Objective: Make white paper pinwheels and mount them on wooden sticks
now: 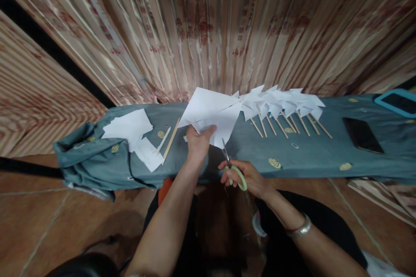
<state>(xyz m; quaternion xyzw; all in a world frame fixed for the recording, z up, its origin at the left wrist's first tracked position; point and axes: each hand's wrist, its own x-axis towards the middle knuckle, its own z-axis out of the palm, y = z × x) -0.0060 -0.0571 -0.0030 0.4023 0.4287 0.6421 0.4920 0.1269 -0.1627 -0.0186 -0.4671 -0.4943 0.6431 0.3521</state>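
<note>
My left hand grips a large white sheet of paper near its lower edge, thumb on top. The sheet has slits cut in from its corners. In my right hand is a pair of scissors with pale green handles. Their blades point up at the lower corner of the sheet, close to it; whether they touch the paper I cannot tell. Right of the sheet lies a row of several white paper pinwheels on wooden sticks, overlapping one another.
A narrow table with a grey-green cloth runs across the view. At left lie loose white papers, a white pen and wooden sticks. A black phone and a blue-framed device lie at right. A patterned curtain hangs behind.
</note>
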